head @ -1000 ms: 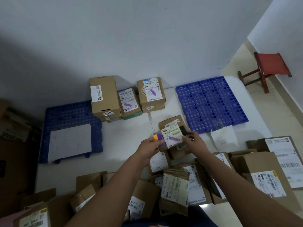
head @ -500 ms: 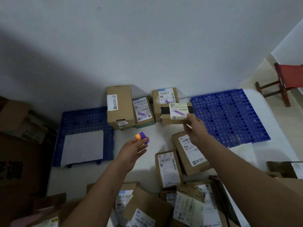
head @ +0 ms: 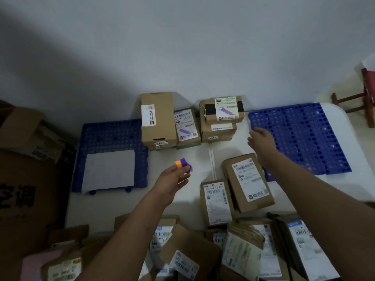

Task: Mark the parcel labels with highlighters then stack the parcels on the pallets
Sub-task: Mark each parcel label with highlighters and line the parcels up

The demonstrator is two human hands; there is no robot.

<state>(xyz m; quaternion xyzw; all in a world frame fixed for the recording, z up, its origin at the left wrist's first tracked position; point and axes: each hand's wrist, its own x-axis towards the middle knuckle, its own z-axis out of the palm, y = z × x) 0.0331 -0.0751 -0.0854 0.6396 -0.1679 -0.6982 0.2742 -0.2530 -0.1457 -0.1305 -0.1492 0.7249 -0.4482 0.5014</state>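
While the left hand point(head: 171, 184) pinches two highlighters point(head: 183, 164), one orange and one purple, between its fingers above the white desk point(head: 190, 159), the right hand point(head: 261, 140) hangs empty with fingers loosely spread, just in front of the stacked parcels and at the near-left edge of the right blue pallet point(head: 300, 138). The parcel point(head: 222, 110) with the black band and a purple stroke on its pale label lies on top of another box point(head: 219, 131) against the wall. Beside that stack, to the left, stand a tall plain carton point(head: 158, 120) and a lower box point(head: 186, 126) whose label also bears a purple stroke. The left blue pallet point(head: 113, 136) is a perforated plastic grid with a grey sheet point(head: 109, 171) lying on it. Between the arms, two flat cardboard parcels point(head: 233, 189) with white barcode labels lie unmarked on the desk, touching each other. A heap of creased kraft parcels point(head: 233, 250) crowds the near edge. Large worn cartons point(head: 26, 169) stand at far left; a red wooden stool point(head: 365, 94) stands at far right.
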